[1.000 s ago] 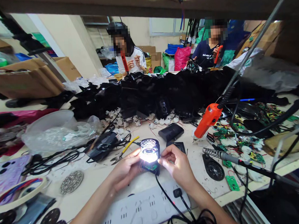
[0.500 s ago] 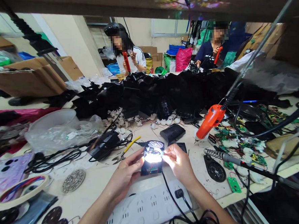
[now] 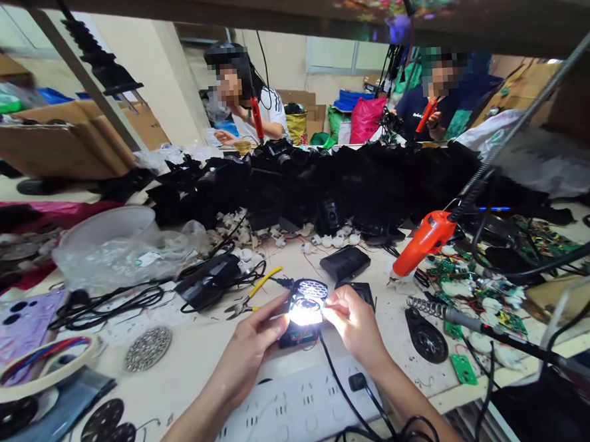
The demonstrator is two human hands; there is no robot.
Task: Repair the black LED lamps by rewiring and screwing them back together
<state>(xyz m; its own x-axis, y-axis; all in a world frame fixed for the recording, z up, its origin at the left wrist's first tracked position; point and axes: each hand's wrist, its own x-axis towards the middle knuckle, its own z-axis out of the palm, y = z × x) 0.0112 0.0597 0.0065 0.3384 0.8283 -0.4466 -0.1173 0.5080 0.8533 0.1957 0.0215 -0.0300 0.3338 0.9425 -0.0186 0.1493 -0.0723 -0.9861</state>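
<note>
A small black lamp (image 3: 309,291) with a honeycomb-patterned top glows bright white over the bench. My left hand (image 3: 256,337) grips its left side, thumb at the lower edge. At its right edge the thumb and forefinger of my right hand (image 3: 355,319) are pinched together against the lamp. Below the light, part of a green circuit board and thin red wires show in the open housing. A black cable (image 3: 334,372) runs down from the lamp. The glare hides detail in the middle of the lamp.
A white power strip (image 3: 281,415) lies below my hands. Yellow-handled cutters (image 3: 256,290) and a black power adapter (image 3: 208,279) lie left. An orange electric screwdriver (image 3: 423,243) hangs right, above a soldering iron (image 3: 481,329). Black housings (image 3: 283,188) are heaped behind; two people work beyond.
The lamp stays lit in both hands and its tilt has altered slightly. The whole view has shifted a little. The person at the back left has lowered one hand and turned aside.
</note>
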